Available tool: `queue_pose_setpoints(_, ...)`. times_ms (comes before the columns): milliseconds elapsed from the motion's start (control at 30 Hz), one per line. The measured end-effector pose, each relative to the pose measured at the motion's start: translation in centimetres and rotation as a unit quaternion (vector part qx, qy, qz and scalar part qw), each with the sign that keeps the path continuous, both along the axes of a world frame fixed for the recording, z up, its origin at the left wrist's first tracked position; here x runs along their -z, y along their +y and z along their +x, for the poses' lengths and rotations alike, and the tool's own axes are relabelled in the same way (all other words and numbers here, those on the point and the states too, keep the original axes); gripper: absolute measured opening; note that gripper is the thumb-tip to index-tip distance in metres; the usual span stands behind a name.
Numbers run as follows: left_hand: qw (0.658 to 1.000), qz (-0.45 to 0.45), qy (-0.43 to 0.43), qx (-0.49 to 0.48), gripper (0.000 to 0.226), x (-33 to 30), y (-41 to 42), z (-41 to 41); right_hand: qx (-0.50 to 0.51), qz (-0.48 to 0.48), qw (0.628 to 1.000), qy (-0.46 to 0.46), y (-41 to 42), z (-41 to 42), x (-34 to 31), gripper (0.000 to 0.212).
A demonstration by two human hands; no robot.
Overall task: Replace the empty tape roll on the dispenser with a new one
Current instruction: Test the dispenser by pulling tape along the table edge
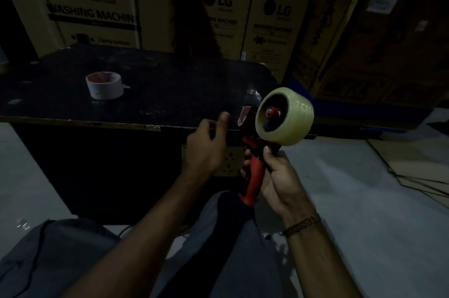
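My right hand (279, 176) grips the red handle of a tape dispenser (252, 166), held upright in front of the table edge. A full roll of clear tape (295, 117) sits on the dispenser's red hub. My left hand (206, 147) hovers just left of the dispenser's front plate, fingers loosely spread, holding nothing. An empty white tape core (105, 86) with a reddish inside stands on the dark table (158, 83), far left of both hands.
Stacked LG washing machine cartons (92, 1) stand behind the table. More cartons (364, 30) lean at the right. My knees in grey trousers (73, 261) are below, over a pale floor (364, 200). Cables (413, 181) run along the floor at the right.
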State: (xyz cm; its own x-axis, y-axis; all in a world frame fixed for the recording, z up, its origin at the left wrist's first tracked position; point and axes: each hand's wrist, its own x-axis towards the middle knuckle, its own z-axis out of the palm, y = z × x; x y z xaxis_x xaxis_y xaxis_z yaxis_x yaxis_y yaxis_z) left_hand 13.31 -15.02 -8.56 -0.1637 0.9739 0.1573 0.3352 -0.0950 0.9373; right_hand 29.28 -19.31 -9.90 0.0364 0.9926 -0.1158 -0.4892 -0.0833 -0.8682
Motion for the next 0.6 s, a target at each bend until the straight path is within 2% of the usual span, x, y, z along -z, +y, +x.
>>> queue_pose_setpoints(67, 0.998, 0.058, 0.003, -0.026, 0.075, -1.3, 1.6, -0.7, -0.007, -0.01, 1.0, -0.014, -0.5, 0.5, 0.6, 0.034)
queue_pose_setpoints(133, 0.997, 0.078, 0.022, -0.011, 0.07, -3.0, 3.6, -1.0, -0.012, -0.013, 1.0, -0.026, -1.0, 0.6, 0.9, 0.032)
queue_pose_setpoints(233, 0.992, 0.037, 0.102, 0.069, 0.056, -4.7, 7.0, -1.2, -0.01, -0.018, 0.998, -0.052, -1.7, 0.4, 1.3, 0.028)
queue_pose_setpoints(367, 0.981, -0.041, 0.053, 0.183, 0.036, -4.8, 9.1, -1.1, -0.004, -0.026, 0.997, -0.072, -2.3, 0.3, 2.2, 0.023)
queue_pose_setpoints(500, 0.985, -0.015, 0.061, 0.16, 0.019, -3.4, 10.3, -0.8, 0.001, -0.042, 0.996, -0.08, -2.9, 0.1, 2.8, 0.02)
queue_pose_setpoints(600, 0.985, -0.006, 0.101, 0.137, 0.015, -2.3, 10.9, -0.7, 0.004, -0.05, 0.995, -0.083, -3.3, 0.2, 3.2, 0.02)
